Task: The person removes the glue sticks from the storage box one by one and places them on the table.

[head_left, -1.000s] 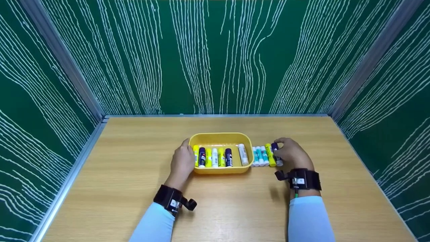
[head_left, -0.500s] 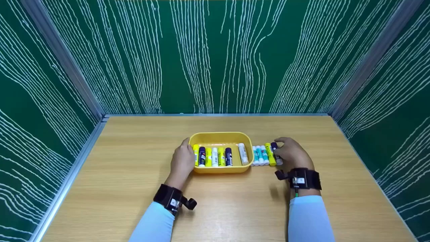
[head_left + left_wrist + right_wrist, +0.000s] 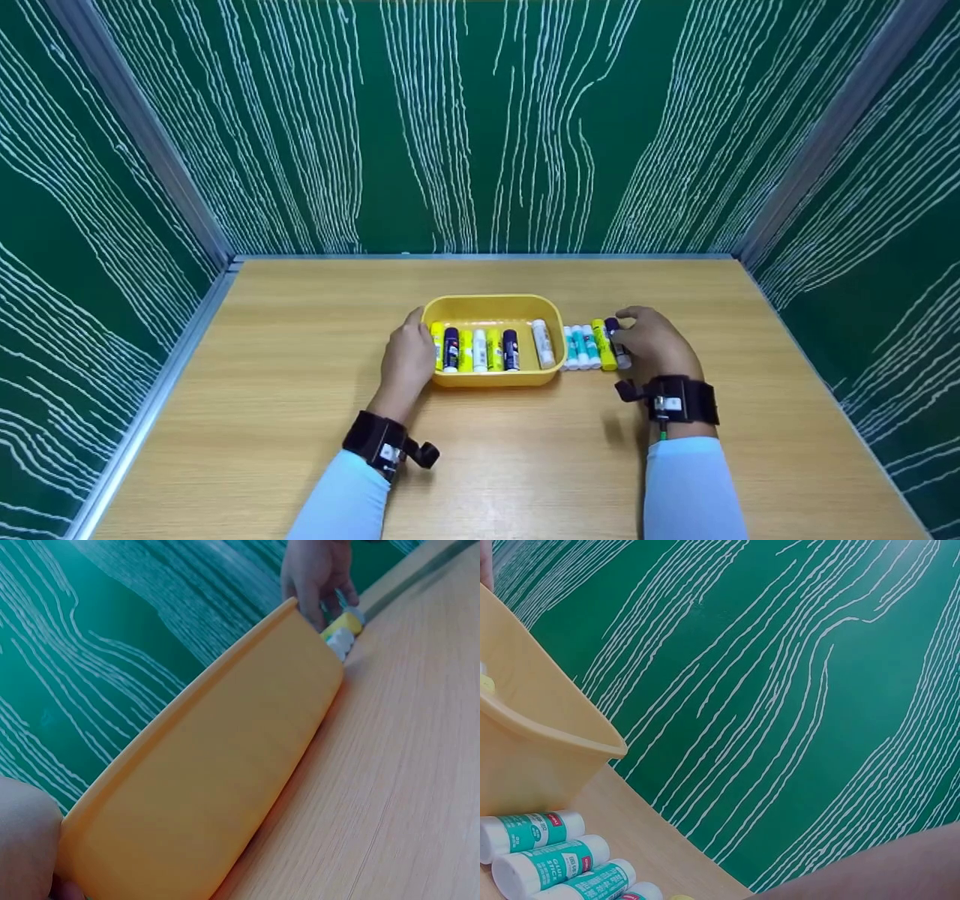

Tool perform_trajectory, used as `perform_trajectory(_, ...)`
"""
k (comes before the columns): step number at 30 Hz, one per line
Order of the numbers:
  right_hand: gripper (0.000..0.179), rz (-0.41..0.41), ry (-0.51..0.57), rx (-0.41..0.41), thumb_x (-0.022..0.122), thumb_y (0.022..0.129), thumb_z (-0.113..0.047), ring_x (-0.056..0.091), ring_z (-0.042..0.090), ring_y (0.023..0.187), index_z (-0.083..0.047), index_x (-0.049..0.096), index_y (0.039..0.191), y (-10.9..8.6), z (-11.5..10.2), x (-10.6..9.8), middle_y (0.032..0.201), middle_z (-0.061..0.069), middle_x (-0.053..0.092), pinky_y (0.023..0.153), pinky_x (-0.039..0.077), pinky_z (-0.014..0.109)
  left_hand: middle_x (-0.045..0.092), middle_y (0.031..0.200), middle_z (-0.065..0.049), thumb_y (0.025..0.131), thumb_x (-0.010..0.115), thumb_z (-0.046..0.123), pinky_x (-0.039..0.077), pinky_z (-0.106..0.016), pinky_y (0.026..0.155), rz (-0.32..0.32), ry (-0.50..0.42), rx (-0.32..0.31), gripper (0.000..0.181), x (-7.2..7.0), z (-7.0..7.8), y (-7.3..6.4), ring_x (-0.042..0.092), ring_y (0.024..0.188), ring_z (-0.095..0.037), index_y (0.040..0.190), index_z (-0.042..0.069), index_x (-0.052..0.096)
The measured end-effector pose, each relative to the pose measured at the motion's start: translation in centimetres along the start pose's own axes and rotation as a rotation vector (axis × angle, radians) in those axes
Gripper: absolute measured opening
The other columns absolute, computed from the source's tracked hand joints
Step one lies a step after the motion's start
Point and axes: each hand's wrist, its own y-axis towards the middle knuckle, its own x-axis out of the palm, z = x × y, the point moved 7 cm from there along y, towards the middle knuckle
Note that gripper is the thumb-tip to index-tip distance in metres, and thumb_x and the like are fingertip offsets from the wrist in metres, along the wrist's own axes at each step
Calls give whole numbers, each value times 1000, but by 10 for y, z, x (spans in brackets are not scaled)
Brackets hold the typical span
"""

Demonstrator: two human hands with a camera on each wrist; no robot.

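Note:
A yellow tray (image 3: pixel 495 380) stands mid-table with several glue sticks inside: yellow (image 3: pixel 466 351), dark (image 3: pixel 511 350) and white (image 3: pixel 543 343) ones. My left hand (image 3: pixel 407 355) rests against the outside of its left end, and no finger shows inside. Beyond the tray's right end lies a side-by-side row of white-and-teal glue sticks (image 3: pixel 580 348), then a yellow glue stick (image 3: pixel 604 345) and a dark purple one (image 3: pixel 618 345). My right hand (image 3: pixel 660 345) touches that purple stick, thumb and forefinger apart. In the left wrist view, my right hand's fingers (image 3: pixel 309 604) hang loosely beside the row.
The wooden table (image 3: pixel 510 465) runs back to green panels (image 3: pixel 480 127) with wavy white lines. Metal frame posts (image 3: pixel 150 142) stand at the corners. Each wrist wears a black strap (image 3: pixel 681 399) with a small camera mount.

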Motion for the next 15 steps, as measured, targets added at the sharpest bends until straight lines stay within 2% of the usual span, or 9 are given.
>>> perform_trajectory(7,68,1,-20,-18,59,116,-21,57,43,141,-13,35,178,1,-2,-1,177,28,44,109,59,57,67,158,-27,123,41,18,62,-57,115,0,-3,4,49,0,-1,0,72,140,-40,168,2,51)
perform_trajectory(12,67,27,-84,-41,58,115,-23,52,47,148,-8,36,177,2,-4,-4,177,31,42,124,49,70,68,157,-27,123,42,19,63,-58,113,2,1,7,50,-1,0,-1,73,139,-41,168,2,51)
perform_trajectory(15,67,45,-101,-47,57,116,-24,51,48,151,-7,36,177,-1,-8,-7,176,32,41,126,46,72,68,157,-27,123,41,19,64,-58,112,4,3,5,50,-1,0,-2,74,138,-41,168,2,51)
